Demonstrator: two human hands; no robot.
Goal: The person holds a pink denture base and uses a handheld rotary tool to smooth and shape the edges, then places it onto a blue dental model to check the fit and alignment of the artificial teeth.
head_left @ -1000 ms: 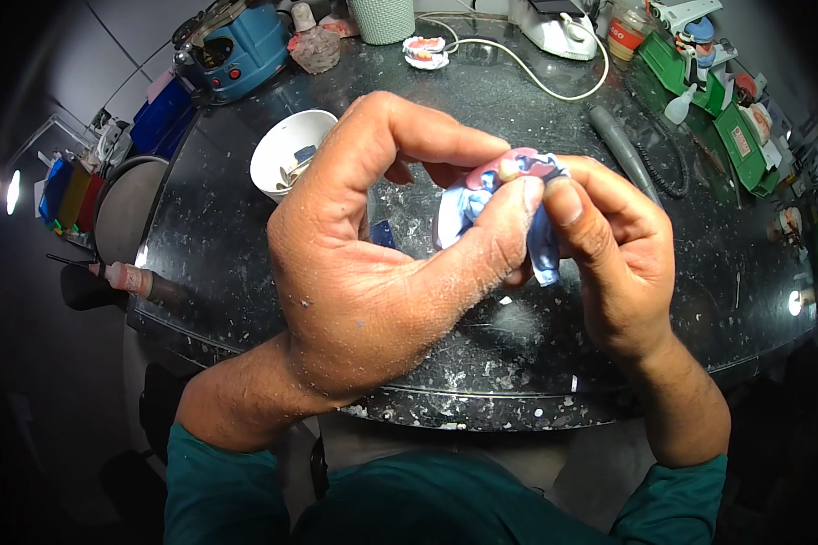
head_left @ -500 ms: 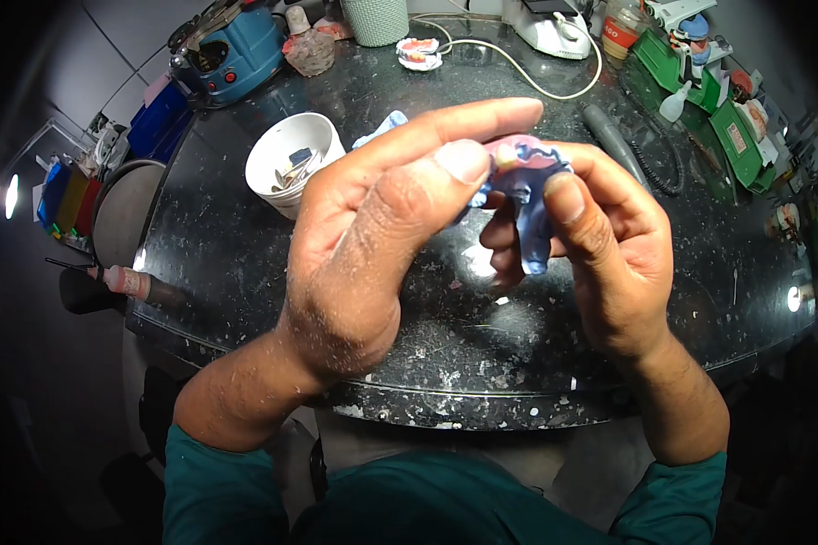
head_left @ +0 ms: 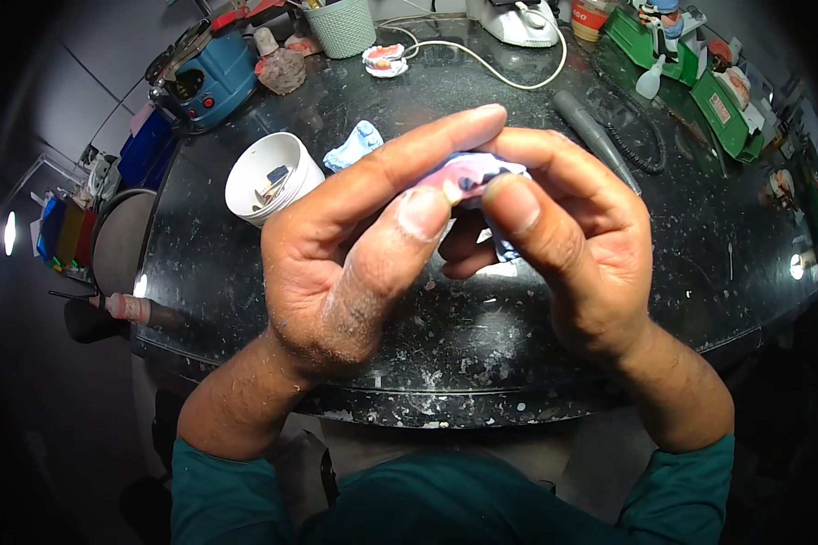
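Over the middle of the black worktop I hold a pink partial denture (head_left: 468,177) seated on a blue dental cast. My left hand (head_left: 332,259) pinches its left end between thumb and fingers. The right hand (head_left: 586,241) grips the other end, thumb in front and index finger along the top. My fingers hide much of the piece, and a bit of blue shows below the right thumb. Behind my left hand lies a separate light-blue cast piece (head_left: 354,147), next to a white tub (head_left: 262,214) with small metal instruments in it.
Toward the back stand a blue machine (head_left: 223,80), a pale green woven cup (head_left: 341,38) and a white-and-pink dental model (head_left: 385,61). A grey handpiece (head_left: 591,127) with a coiled cord lies at the right, near green trays (head_left: 729,113). A pinkish bottle (head_left: 123,307) is at the left edge.
Both hands have shifted slightly left with the denture and cast, which are now tilted so less of the blue underside shows. The whole view has also shifted a little.
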